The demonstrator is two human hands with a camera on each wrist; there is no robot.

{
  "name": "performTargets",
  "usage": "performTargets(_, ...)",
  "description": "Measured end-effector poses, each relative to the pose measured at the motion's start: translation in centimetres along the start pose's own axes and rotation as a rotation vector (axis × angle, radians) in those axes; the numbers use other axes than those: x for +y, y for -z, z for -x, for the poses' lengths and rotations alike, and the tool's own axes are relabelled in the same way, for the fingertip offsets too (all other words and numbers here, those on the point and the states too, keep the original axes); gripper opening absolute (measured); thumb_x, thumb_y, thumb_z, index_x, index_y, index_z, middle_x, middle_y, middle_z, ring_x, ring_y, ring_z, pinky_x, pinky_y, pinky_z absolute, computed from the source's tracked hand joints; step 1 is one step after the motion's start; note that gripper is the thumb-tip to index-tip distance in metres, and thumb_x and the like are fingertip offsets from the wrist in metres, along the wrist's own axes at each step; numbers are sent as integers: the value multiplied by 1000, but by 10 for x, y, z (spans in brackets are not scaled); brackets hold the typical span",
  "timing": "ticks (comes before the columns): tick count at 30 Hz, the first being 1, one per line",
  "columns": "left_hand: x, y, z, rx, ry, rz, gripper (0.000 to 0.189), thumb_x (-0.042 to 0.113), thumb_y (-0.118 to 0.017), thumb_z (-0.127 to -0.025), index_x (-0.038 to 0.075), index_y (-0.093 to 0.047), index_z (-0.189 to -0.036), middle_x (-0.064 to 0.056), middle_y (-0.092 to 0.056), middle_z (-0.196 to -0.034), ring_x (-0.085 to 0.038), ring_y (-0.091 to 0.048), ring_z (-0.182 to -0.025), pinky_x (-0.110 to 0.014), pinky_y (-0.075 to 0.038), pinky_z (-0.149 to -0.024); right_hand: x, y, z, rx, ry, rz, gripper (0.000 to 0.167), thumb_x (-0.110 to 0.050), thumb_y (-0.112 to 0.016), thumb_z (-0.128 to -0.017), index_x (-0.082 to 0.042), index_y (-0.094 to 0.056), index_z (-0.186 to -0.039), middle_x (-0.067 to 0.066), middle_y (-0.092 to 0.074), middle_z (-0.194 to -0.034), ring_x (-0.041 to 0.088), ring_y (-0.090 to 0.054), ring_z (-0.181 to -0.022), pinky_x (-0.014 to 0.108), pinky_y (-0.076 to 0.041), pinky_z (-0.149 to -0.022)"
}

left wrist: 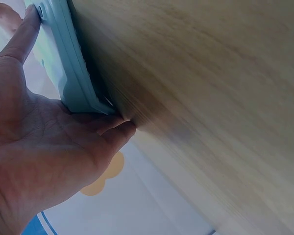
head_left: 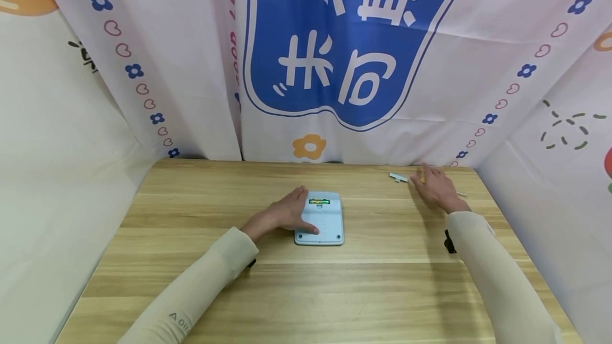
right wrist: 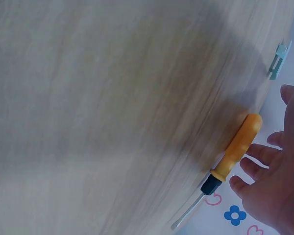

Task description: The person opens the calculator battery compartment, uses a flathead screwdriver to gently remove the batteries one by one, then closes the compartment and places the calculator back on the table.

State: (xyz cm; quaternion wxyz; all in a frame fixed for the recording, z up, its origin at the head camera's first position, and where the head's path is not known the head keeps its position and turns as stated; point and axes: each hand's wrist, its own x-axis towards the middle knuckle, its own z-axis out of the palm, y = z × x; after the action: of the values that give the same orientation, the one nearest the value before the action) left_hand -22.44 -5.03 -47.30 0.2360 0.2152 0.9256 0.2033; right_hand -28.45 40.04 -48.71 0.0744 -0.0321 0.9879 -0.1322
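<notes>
A light blue calculator-like device (head_left: 328,223) lies back side up on the table, its battery slot uncovered with a green and gold battery (head_left: 319,201) inside. My left hand (head_left: 289,211) holds its left side, thumb across the back; in the left wrist view the other fingers are at the edge by the tabletop. At the far right my right hand (head_left: 436,187) is over a screwdriver (right wrist: 237,144) with an orange handle and metal shaft. Its fingers are spread and loosely bent beside the handle, not closed round it. A small light blue battery cover (head_left: 398,177) lies left of that hand.
The wooden table (head_left: 306,296) ends at the back against a hanging printed cloth (head_left: 205,94). More white cloth (head_left: 62,147) stands along the left and right sides.
</notes>
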Motion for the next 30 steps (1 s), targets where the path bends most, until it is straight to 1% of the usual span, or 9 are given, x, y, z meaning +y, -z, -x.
performTargets(7,3,0,2,-7,3,2,122,58,-81,-89,-3,-10,-168,-21,-8,-177,-33,-12,-164,-57,-25,-128,8,-3,5,-29,-10,-8,80,-46,-38,-114,12,-13,-163,45,-23,-161,65,-21,-147,75,-20,-120)
performTargets(10,3,0,2,-6,6,1,122,58,-81,-89,-2,-10,-168,-21,-8,-177,-33,-12,-164,-58,-25,-128,9,-4,6,-31,-13,-9,79,-45,-39,-114,11,-12,-164,45,-24,-161,64,-21,-148,74,-20,-120)
performTargets(12,3,0,2,-6,8,-1,122,59,-81,-89,-2,-10,-168,-20,-8,-177,-33,-12,-164,-58,-25,-128,8,-4,7,-23,-6,-10,77,-42,-40,-114,12,-14,-163,45,-25,-160,64,-22,-147,74,-21,-120)
performTargets(16,3,0,1,-4,15,-8,122,59,-80,-89,-2,-9,-168,-20,-7,-177,-33,-12,-164,-57,-25,-128,6,-4,10,-2,14,-19,69,-36,-43,-114,12,-21,-160,46,-31,-156,64,-28,-144,74,-24,-118)
performTargets(20,4,1,1,-4,19,-20,122,60,-79,-90,-2,-10,-168,-20,-8,-177,-33,-13,-164,-58,-26,-128,7,-6,10,25,35,-17,58,-31,-44,-114,12,-31,-151,45,-40,-147,63,-37,-137,73,-28,-115)
performTargets(22,4,1,1,-4,18,-24,121,60,-79,-90,-2,-10,-168,-20,-8,-177,-33,-13,-164,-58,-26,-128,8,-8,9,36,43,-9,56,-30,-44,-114,12,-33,-149,45,-41,-146,64,-38,-136,74,-28,-115)
performTargets(26,4,0,1,-2,19,-23,121,59,-80,-90,-2,-11,-168,-20,-9,-177,-33,-13,-164,-58,-27,-127,12,-11,5,29,34,-1,58,-27,-42,-115,14,-29,-153,45,-30,-156,64,-29,-143,75,-22,-119)
performTargets(27,4,0,1,-2,19,-23,121,59,-80,-90,-2,-11,-168,-20,-9,-177,-33,-13,-164,-59,-27,-127,13,-12,4,27,34,2,57,-26,-41,-115,14,-30,-154,45,-26,-159,65,-26,-145,75,-20,-120)
performTargets(30,4,0,1,-1,20,-23,121,60,-80,-89,-2,-11,-168,-21,-9,-177,-34,-14,-164,-60,-27,-127,16,-14,2,25,37,7,52,-22,-38,-115,14,-33,-152,44,-24,-160,64,-23,-147,76,-19,-120)
